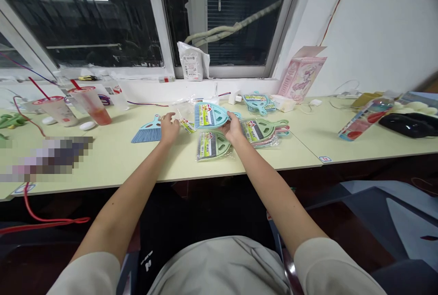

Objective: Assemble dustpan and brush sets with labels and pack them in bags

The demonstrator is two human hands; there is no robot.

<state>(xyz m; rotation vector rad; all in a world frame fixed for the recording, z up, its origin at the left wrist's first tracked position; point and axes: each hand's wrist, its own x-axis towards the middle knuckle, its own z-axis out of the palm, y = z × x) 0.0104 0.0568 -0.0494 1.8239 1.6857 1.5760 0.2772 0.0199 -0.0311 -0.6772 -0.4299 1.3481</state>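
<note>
Head view: your right hand [233, 129] holds the blue dustpan [212, 116] crosswise, broad end toward your left hand [169, 129], whose grip I cannot tell.

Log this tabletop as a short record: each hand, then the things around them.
Left hand: beside blue brush; contact unclear
Right hand: holding blue dustpan set near its handle
Nearer the person: packaged green set
Right of right hand: stacked sets, green on top
Farther back: pink box
Far left: two cups with red straws
</note>
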